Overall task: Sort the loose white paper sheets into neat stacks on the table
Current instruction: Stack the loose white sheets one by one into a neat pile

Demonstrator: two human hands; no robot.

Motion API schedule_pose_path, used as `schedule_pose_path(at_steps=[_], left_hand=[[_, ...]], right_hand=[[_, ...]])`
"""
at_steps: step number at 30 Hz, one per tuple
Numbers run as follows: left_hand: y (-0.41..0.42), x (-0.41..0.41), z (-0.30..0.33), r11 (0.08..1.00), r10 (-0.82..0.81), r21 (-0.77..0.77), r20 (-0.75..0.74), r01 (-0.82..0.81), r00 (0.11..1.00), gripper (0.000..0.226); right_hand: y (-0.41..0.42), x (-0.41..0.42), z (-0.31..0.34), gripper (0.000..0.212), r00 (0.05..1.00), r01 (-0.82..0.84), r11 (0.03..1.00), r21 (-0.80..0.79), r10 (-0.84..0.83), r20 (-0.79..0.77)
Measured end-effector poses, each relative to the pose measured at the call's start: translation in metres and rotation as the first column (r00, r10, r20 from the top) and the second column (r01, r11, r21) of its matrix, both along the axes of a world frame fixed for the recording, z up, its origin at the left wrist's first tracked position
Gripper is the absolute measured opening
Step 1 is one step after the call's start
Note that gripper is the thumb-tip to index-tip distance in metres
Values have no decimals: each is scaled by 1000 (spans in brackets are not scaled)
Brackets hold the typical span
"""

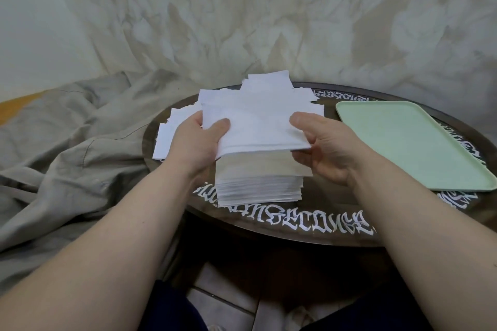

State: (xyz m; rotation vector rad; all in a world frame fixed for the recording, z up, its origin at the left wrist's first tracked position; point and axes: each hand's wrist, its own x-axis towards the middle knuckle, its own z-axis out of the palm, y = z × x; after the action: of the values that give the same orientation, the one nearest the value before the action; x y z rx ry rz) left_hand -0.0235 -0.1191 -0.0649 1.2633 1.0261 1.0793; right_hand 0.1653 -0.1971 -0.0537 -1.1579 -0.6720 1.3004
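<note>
- Head view: a round dark wooden table (309, 234) with white ornate lettering painted round its rim stands before the person, whose two bare forearms reach in from the bottom edge.
- The left hand (196, 142) and the right hand (325, 148) hold between them a small bundle of white paper sheets (258, 126), lifted just above the table.
- The left thumb lies on top of the bundle near its left edge; the other left fingers curl beneath it, so the hand pinches the paper.
- The right thumb presses on the top of the bundle at its right edge, and the right fingers curl underneath, pinching that side too.
- Directly under the held bundle sits a thick neat stack of white paper sheets (259, 185), squared up on the near part of the table, its top shaded by the bundle.
- Behind the hands, a loose untidy heap of white paper sheets (271, 88) lies on the far part of the table, its sheets fanned at different angles, some spilling to the left beside the left wrist.
- A pale green rectangular plastic tray (408, 142) with rounded corners rests on the right part of the table, well apart from the stack.
- Rumpled grey-beige fabric (67, 142) lies to the left of the table, and a pale mottled cloth backdrop (242, 8) hangs behind.
- Pale floor tiles (228, 301) show below the table's near edge.
</note>
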Motion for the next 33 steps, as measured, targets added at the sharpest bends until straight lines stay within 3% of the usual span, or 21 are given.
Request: schedule_pose_path(at_steps=[4, 7, 11, 16, 17, 20, 23, 33], left_hand=[[2, -6, -7, 994, -31, -108, -72, 23, 997, 26], [4, -9, -11, 993, -26, -117, -138, 9, 990, 42], [4, -11, -16, 999, 15, -30, -244, -23, 970, 52], [2, -11, -19, 1000, 15, -4, -386, -17, 922, 44], [2, -11, -19, 1000, 26, 7, -423, -25, 906, 40], [4, -16, -20, 998, 60, 20, -458, -57, 887, 28], [6, -23, -14, 998, 66, 37, -512, -55, 856, 16], [-6, -25, -16, 996, 64, -29, -477, -88, 876, 10]], right_hand=[[0, 7, -4, 41, 997, 62, 998, -14, -61, 55], [-2, 12, -10, 41, 971, 79, 996, -34, -69, 228], [-4, 20, -19, 37, 844, 38, 993, -108, 26, 536], [-4, 28, -25, 32, 726, 31, 987, -157, 86, 682], [-4, 29, -25, 30, 670, 43, 986, -160, 91, 737], [-3, 32, -19, 19, 367, 149, 988, -30, -27, 930], [-6, 31, -6, 7, 268, 124, 988, 88, -119, 956], [-21, 21, -24, 10, 85, -124, 992, 2, 8, 996]])
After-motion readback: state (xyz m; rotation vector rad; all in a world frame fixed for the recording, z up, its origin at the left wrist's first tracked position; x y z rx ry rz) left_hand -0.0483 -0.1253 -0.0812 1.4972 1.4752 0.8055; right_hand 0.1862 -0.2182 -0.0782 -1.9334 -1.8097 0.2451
